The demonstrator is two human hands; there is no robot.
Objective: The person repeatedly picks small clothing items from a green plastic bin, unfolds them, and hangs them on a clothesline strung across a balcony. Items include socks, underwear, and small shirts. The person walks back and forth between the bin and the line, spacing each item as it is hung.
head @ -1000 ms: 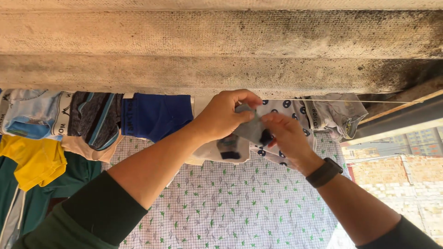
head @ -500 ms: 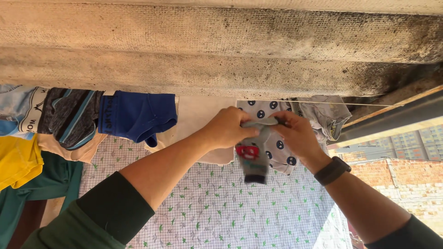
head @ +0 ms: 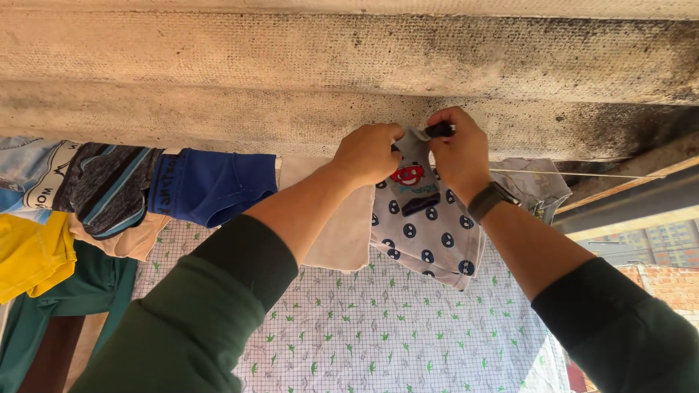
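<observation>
Ceiling: one rough concrete slab (head: 291, 65) overhead, dark stains at right.
Sheet: one white checked cloth (head: 378, 335) with green marks, hanging below.
Garments on line: four at left, blue (head: 211, 185), striped (head: 102, 185), yellow (head: 29, 255), green (head: 73, 298); one dotted grey piece (head: 429, 233) in middle.
Sock: one small grey sock (head: 409, 171) with red picture, up at the line (head: 582, 175).
Hands: two, left hand (head: 368, 153) and right hand (head: 455, 149), both pinching sock top.
Watch: one dark band (head: 489, 200) on right wrist.

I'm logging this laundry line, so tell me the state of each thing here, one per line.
Left hand: gripping the sock's top edge.
Right hand: gripping the sock's other edge.
Sock: held up between both hands.
Dotted garment: hanging.
Blue underwear: draped over the line.
Checked sheet: hanging spread.
</observation>
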